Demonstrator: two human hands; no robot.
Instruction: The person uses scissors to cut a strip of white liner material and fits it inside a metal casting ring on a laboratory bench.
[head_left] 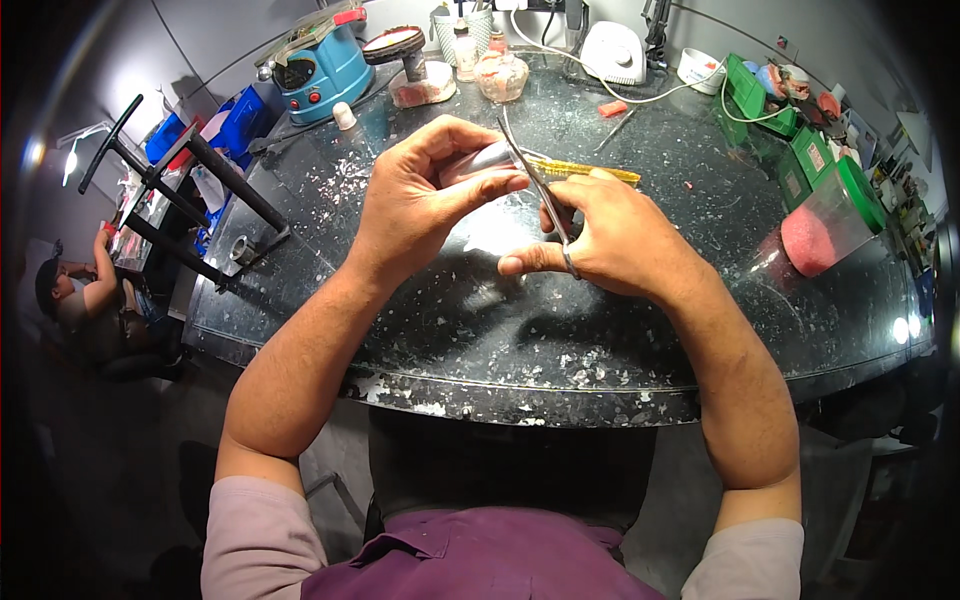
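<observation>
Above the middle of the dark table, my left hand (415, 195) is closed, pinching a pale pinkish, translucent piece (477, 162) that looks like thin film or sheet. Much of that piece hides behind the fingers. My right hand (630, 235) is closed on metal scissors (540, 185), fingers in the handle loops and thumb stretched to the left. The blades point up and away, right beside the piece at my left fingertips. Whether they touch it, I cannot tell. Just beyond my right hand lies a yellow see-through strip-like object (600, 172).
At the back left stand a blue machine (325, 85) and a black metal frame (190, 180). A glass jar (502, 78) and a white device (613, 55) stand far back. On the right are a green-lidded jar of pink powder (825, 235) and green boxes (750, 95). Another person (85, 300) sits far left.
</observation>
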